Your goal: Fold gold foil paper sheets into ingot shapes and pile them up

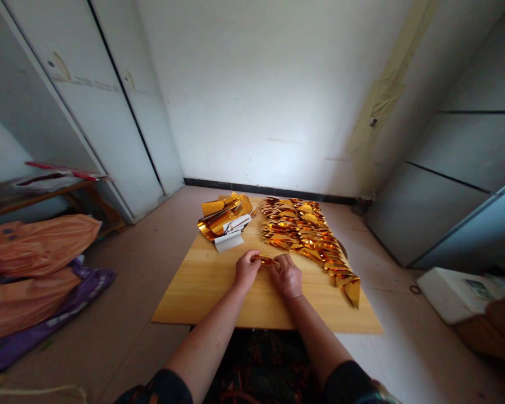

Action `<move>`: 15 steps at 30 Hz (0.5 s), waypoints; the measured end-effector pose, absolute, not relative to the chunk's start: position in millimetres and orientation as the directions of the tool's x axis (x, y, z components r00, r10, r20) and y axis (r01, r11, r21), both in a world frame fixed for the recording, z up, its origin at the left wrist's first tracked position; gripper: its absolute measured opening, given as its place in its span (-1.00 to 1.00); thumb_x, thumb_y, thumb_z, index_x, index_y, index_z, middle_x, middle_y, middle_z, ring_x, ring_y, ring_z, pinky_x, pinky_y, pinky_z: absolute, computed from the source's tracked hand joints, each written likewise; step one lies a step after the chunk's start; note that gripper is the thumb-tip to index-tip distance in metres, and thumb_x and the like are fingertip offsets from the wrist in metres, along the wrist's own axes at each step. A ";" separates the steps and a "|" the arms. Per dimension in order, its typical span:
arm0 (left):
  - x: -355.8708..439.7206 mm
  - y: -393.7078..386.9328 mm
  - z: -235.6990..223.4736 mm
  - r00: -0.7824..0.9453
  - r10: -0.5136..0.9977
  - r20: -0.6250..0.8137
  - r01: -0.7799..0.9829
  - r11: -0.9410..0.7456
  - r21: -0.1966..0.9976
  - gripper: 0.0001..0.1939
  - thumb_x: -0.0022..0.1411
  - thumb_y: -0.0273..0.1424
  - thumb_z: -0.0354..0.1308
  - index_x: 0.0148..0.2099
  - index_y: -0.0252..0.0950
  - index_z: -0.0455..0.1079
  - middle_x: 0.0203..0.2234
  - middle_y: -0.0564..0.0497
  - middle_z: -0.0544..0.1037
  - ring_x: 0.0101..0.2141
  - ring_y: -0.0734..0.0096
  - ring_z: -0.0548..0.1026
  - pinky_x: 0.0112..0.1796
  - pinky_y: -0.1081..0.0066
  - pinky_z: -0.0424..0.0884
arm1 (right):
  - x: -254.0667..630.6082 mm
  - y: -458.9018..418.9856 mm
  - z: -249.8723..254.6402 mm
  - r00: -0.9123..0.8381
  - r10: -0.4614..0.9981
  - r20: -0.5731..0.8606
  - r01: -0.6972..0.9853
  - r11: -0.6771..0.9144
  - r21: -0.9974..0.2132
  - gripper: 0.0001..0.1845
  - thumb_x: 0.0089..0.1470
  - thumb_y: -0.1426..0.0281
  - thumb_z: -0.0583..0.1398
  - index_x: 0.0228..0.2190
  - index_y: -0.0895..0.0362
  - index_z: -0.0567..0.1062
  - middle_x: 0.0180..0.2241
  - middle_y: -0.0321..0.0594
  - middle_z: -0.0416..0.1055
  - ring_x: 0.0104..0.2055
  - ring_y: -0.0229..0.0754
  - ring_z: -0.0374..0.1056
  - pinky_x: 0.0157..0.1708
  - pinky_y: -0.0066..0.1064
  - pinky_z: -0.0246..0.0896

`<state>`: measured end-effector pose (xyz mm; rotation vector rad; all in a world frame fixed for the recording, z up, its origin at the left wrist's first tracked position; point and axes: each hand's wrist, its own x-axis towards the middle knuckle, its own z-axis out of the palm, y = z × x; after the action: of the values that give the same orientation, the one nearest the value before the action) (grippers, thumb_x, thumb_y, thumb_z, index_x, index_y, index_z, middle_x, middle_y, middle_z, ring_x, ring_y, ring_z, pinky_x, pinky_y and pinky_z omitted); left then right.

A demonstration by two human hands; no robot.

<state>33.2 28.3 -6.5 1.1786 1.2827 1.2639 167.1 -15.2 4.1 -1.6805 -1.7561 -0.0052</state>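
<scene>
My left hand (247, 268) and my right hand (287, 274) are both closed on one small piece of gold foil paper (265, 261), pinching it from either end just above the wooden board (219, 292). Beyond the left hand lies a loose pile of gold foil sheets (225, 216), some turned to show their white backs. To the right, rows of folded gold foil pieces (297, 221) overlap and trail down toward the board's right edge. How the held piece is folded is partly hidden by my fingers.
Orange and purple plastic bags (46, 269) lie at the left, by a low wooden bench (92, 196). Pale cabinets (101, 84) stand behind them. At right are a grey cabinet (441, 179) and a white box (454, 292) on the floor. A white wall closes off the back.
</scene>
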 end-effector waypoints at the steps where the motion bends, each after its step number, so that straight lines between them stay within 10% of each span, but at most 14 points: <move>1: 33.2 28.3 -6.0 -0.089 0.996 -0.003 0.009 0.004 1.000 -0.78 -0.01 -0.58 0.15 -0.25 -0.34 0.45 -0.35 -0.03 0.56 -0.34 0.40 0.52 -0.33 0.45 0.50 | 167.1 -15.0 3.5 0.089 0.877 0.472 0.876 0.157 -0.456 -0.84 0.06 0.38 0.07 -0.34 0.10 0.44 -0.33 -0.25 0.40 -0.46 -0.31 0.29 -0.49 -0.51 0.02; 15: 33.7 28.0 -5.9 -0.089 0.995 -0.054 -0.075 0.047 0.996 -0.77 0.01 -0.56 0.20 -0.21 -0.34 0.43 -0.27 -0.05 0.54 -0.32 0.40 0.52 -0.42 0.50 0.52 | 173.6 -7.8 -5.3 0.167 0.888 0.429 0.730 0.182 -0.659 -0.81 0.01 0.32 0.05 -0.51 0.07 0.43 -0.49 -0.27 0.43 -0.46 -0.25 0.32 -0.43 -0.48 0.16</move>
<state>33.7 28.0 -5.9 1.0740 1.2445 1.2714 173.6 -7.8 -5.3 -1.5812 -1.5957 0.2303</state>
